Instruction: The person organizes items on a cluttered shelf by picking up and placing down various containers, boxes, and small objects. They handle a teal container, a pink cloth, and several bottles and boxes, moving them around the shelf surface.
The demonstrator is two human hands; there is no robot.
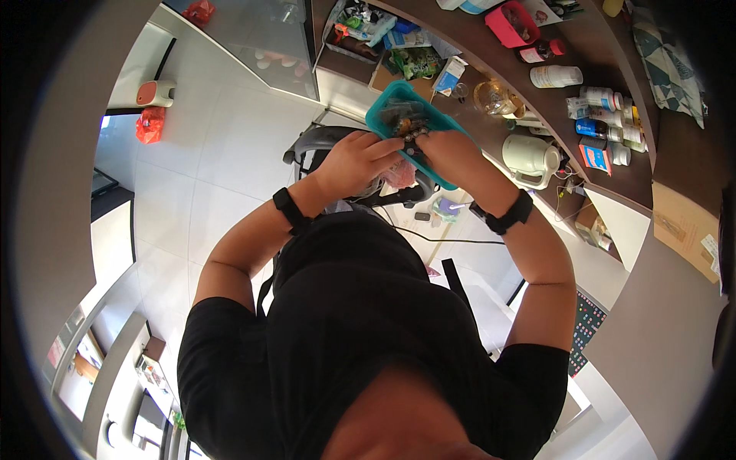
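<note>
A teal plastic basket [386, 95] is tilted in front of me, with small clear bags [401, 109] and dark little items inside. Over its near side reaches my left hand [357, 163], its fingertips at a string of round beads [415, 135]. My right hand [451, 156] is down inside the basket, knuckles up, at the other end of the beads. Whether either hand grips the beads is hard to see, since the right fingertips are hidden. A pink, crinkled bundle [399, 175] shows just below my left hand, against the basket's side.
Beneath the basket is a black chair [328, 138]. Shelves at the right carry bottles [555, 76], a pale green kettle [529, 161], a glass teapot [493, 98] and a pink box [512, 24]. A crammed bin [359, 34] stands beyond the basket. A black cable [454, 240] crosses below my right forearm.
</note>
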